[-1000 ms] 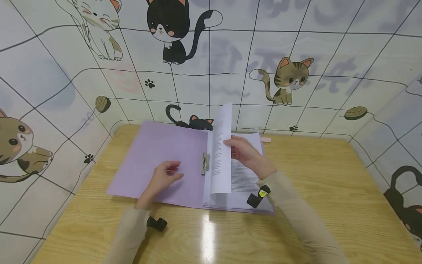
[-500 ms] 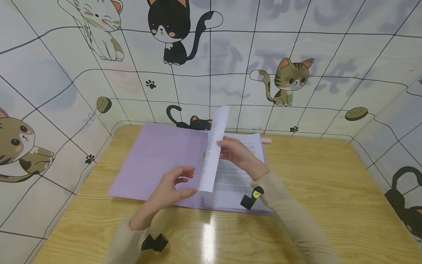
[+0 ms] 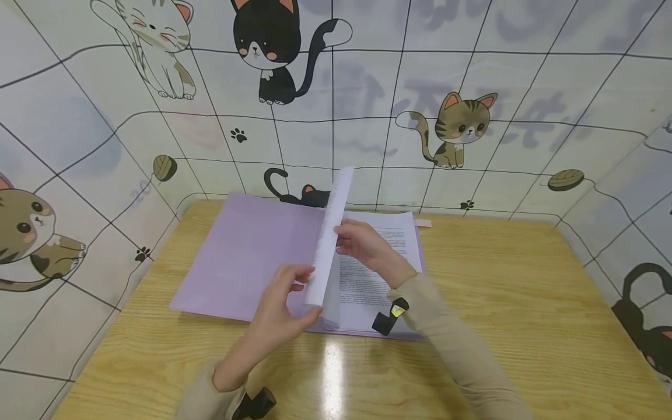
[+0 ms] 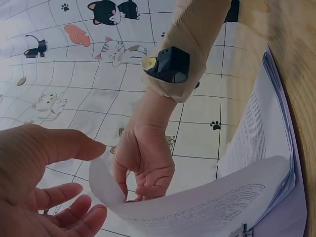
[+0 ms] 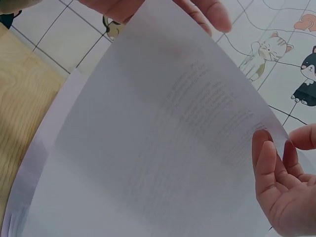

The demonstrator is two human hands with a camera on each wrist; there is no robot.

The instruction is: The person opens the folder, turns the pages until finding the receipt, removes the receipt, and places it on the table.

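A purple folder (image 3: 252, 251) lies spread on the table, with a stack of printed pages (image 3: 375, 286) on its right side. My right hand (image 3: 367, 245) pinches the edge of a raised sheet of paper (image 3: 331, 233) between thumb and fingers, as the right wrist view also shows. The sheet stands up, curved, over the fold. My left hand (image 3: 278, 309) is at its lower corner, thumb and fingers spread around the edge; in the left wrist view the thumb (image 4: 89, 149) is at the corner. A metal clip (image 4: 244, 230) shows at the pages' bound edge.
The wooden table (image 3: 504, 291) extends to both sides of the folder. A cat-patterned cloth wall (image 3: 367, 134) encloses the back and sides. A pale pink tab (image 3: 423, 223) sticks out at the folder's right edge. Each wrist wears a small black camera (image 3: 385, 322).
The right hand has carried the raised sheet leftward over the fold. My left hand has moved right to the sheet's lower corner. The metal clip is now hidden in the head view.
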